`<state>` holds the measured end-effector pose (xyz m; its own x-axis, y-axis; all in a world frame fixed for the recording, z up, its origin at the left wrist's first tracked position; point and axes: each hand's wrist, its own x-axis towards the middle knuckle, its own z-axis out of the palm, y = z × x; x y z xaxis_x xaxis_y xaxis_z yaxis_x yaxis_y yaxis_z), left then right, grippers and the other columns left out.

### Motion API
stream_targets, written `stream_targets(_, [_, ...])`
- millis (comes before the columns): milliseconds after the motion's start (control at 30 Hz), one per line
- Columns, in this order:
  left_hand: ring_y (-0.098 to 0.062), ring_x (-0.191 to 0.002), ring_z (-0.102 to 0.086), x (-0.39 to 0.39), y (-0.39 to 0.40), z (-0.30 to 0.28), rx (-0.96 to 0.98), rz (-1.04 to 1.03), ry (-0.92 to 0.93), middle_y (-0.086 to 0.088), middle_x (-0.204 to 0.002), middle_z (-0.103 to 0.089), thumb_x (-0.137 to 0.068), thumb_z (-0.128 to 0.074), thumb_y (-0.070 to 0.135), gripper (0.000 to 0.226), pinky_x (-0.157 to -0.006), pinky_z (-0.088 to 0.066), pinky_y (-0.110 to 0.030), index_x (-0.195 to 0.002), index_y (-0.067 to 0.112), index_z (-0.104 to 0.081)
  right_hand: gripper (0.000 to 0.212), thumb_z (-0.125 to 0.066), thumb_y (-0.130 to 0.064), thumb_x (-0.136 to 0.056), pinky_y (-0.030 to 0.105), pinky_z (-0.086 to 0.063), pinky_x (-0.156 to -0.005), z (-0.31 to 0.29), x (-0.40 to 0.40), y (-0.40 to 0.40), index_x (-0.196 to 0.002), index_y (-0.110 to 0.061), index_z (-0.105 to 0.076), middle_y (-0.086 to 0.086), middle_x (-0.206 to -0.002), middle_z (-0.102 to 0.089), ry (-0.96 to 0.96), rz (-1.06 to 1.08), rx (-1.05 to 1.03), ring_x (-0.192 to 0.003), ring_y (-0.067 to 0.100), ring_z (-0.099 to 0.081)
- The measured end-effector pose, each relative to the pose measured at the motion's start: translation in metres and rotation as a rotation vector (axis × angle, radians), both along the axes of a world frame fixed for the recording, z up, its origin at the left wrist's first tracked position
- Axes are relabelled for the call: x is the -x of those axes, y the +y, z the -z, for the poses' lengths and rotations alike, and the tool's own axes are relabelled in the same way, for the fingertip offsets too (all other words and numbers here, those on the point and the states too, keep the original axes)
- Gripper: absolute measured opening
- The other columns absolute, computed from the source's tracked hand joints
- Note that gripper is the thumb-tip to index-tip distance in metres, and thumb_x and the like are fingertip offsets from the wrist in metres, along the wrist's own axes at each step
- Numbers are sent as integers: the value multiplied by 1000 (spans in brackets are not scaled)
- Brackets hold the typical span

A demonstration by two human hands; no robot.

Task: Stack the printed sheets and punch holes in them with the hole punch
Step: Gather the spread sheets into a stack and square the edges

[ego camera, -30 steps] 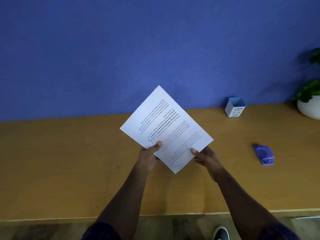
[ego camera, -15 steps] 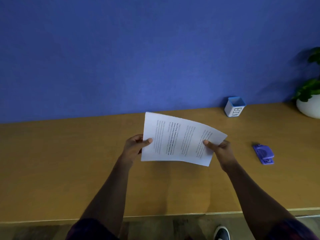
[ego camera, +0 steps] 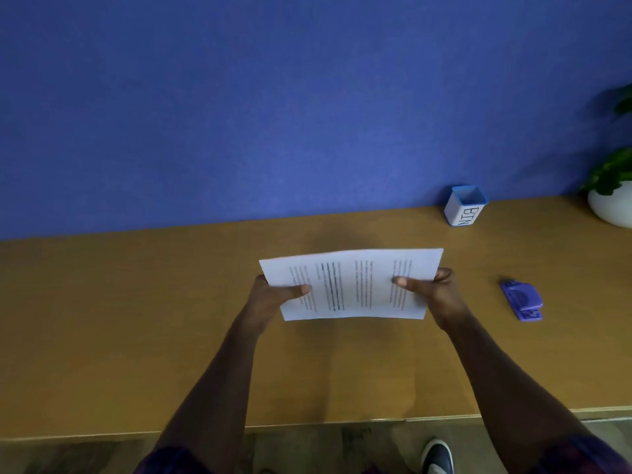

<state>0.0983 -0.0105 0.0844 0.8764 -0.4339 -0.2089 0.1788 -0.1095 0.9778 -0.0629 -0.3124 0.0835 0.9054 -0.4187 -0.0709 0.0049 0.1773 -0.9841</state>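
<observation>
Both my hands hold the white printed sheets [ego camera: 352,285] just above the middle of the wooden desk [ego camera: 136,336], long side left to right, text lines running sideways. My left hand [ego camera: 273,295] grips the left short edge with the thumb on top. On the right short edge my right hand [ego camera: 427,289] grips the same way. The sheets look squared into one stack; how many there are I cannot tell. The purple hole punch [ego camera: 522,300] lies on the desk to the right, about a hand's width from my right hand.
A small white and blue cup marked BIN [ego camera: 465,206] stands at the back right against the blue wall. A white plant pot [ego camera: 612,206] with green leaves is at the far right edge. The desk's front edge runs below my forearms; a shoe [ego camera: 437,456] shows beneath.
The sheets have turned from a tilted diamond to lying sideways and level. My hands have shifted from the bottom corner to the two short edges and moved slightly lower.
</observation>
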Motion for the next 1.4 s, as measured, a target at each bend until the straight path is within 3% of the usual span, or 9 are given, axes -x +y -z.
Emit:
stream_targets(100, [-25, -90, -76, 11, 3, 21, -79, 45, 10, -19, -104, -78, -65, -90, -9, 40, -76, -61, -37, -101, -4, -76, 29, -91, -3, -66, 41, -61, -73, 22, 6, 4, -93, -4, -81, 18, -98, -79, 72, -11, -1, -85, 30, -76])
stream_targets(200, [-16, -85, -76, 25, 4, 42, -121, 90, 28, -7, -94, -80, -56, -93, 0, 43, -72, -58, -34, -96, 7, -77, 27, -88, -3, -70, 48, -63, -81, 42, 9, 10, -95, -2, -80, 17, -99, -79, 206, -47, 37, -91, 31, -77])
stream_targets(400, [-21, -92, -76, 14, 4, 38, -93, 58, 22, -16, -105, -78, -59, -92, -6, 53, -72, -60, -32, -109, -3, -73, 26, -83, 4, -73, 37, -63, -78, 30, -2, 10, -99, 0, -79, 17, -102, -79, 104, -17, 10, -90, 27, -76])
stream_targets(600, [-16, -98, -75, 19, 9, 54, -271, 62, 25, 8, -96, -81, -68, -89, 20, 27, -88, -60, -44, -88, 35, -79, 21, -83, 3, -77, 45, -60, -84, 52, 3, 7, -97, -3, -79, 13, -99, -80, 199, 43, 34, -90, 24, -76])
stream_targets(700, [-23, -101, -73, 18, 0, 48, -274, -16, 42, 2, -100, -78, -82, -83, 13, 18, -89, -59, -43, -93, 26, -77, 20, -85, -1, -77, 43, -59, -85, 48, 1, 8, -96, -3, -79, 14, -99, -80, 164, 88, 5, -93, 29, -76])
stream_targets(933, [-28, -103, -74, 19, -4, 46, -94, -196, 149, -4, -108, -79, -76, -88, 21, 27, -92, -59, -52, -100, 15, -79, 60, -89, -20, -78, 34, -57, -81, 40, -6, 1, -131, -24, -63, 0, -109, -76, 120, 311, -163, -94, 17, -73])
stream_targets(1100, [-29, -114, -71, 42, -22, 49, 174, -229, 250, -7, -123, -75, -85, -81, 17, 39, -95, -57, -58, -123, 11, -72, 60, -88, -45, -71, 39, -50, -81, 32, -15, 25, -121, -20, -66, 5, -111, -71, 145, 39, -308, -91, 25, -66])
stream_targets(1233, [-33, -118, -68, 63, -47, 52, 250, -224, 363, -10, -127, -72, -86, -81, 18, 43, -98, -55, -60, -127, 14, -68, 36, -71, -26, -96, 46, -59, -89, 27, -29, 60, -129, -15, -64, 5, -123, -74, 102, -17, -258, -109, 28, -72])
stream_targets(1400, [-37, -119, -67, 66, -57, 51, 300, -140, 382, -13, -130, -70, -80, -83, 19, 57, -99, -53, -61, -132, 12, -62, 30, -65, -10, -99, 40, -61, -89, 27, -37, 78, -129, -7, -65, 7, -123, -75, 19, 141, -175, -111, 23, -73])
